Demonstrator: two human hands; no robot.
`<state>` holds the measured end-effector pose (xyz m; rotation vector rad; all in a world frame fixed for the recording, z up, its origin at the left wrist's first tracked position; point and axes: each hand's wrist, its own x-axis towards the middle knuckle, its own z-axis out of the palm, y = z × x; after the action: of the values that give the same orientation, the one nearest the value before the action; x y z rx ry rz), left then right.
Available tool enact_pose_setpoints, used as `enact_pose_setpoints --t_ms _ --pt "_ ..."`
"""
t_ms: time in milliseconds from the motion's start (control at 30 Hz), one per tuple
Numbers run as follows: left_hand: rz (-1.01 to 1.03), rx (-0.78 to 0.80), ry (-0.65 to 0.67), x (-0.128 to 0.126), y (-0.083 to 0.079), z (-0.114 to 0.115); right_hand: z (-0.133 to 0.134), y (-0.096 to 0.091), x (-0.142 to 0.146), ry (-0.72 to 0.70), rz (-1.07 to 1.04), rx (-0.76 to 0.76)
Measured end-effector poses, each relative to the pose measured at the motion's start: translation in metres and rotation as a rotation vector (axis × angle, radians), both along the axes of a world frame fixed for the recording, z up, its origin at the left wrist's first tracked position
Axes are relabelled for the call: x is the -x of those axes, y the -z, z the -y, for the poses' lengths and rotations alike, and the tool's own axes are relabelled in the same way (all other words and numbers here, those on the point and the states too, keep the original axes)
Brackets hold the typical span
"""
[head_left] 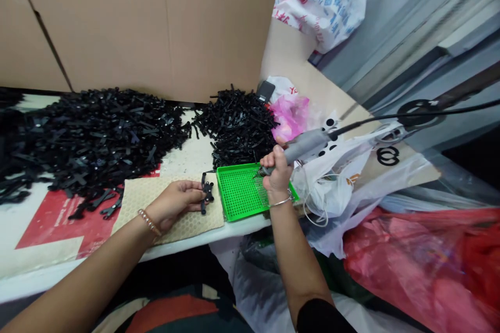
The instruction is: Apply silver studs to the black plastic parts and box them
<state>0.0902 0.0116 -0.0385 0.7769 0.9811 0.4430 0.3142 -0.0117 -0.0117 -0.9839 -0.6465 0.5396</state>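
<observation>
My left hand point(176, 202), a beaded bracelet at its wrist, pinches a small black plastic part point(208, 192) over a tan honeycomb-patterned pad point(136, 200). Wrapped in my right hand point(278, 170) is a grey electric screwdriver point(307, 146), its cord running off to the upper right. The tip of the screwdriver points down and left, over a green perforated tray point(244, 215). Small metal pieces, apparently screws point(261, 187), lie in the tray's right part; my right hand covers some of them.
A big heap of black parts point(109, 130) spreads over the left of the table, with a smaller pile point(240, 125) behind the tray. A cardboard wall point(136, 26) stands at the back. On the right are plastic bags point(328, 190), black rings point(388, 156) and red bags point(410, 255).
</observation>
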Motion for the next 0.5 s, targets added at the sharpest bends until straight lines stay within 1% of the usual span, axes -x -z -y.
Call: enact_pose_setpoints --t_ms 67,133,200,233,333,500 --pt "0.013 -0.005 0.003 0.0 0.0 0.0 0.002 -0.013 0.021 -0.087 -0.068 -0.062" --pt "0.014 -0.007 0.002 0.0 0.0 0.0 0.001 -0.02 0.047 -0.22 -0.12 -0.073" --pt "0.011 -0.011 0.002 0.0 0.0 0.0 -0.002 -0.019 0.072 -0.328 -0.143 -0.049" --pt "0.012 -0.014 0.005 0.0 0.001 0.0 -0.004 -0.017 0.082 -0.361 -0.145 -0.03" --pt "0.028 -0.025 0.019 0.0 0.002 0.0 -0.011 -0.008 0.1 -0.391 -0.147 0.017" --pt "0.04 -0.019 0.007 0.001 0.004 0.0 -0.016 -0.003 0.103 -0.377 -0.132 0.05"
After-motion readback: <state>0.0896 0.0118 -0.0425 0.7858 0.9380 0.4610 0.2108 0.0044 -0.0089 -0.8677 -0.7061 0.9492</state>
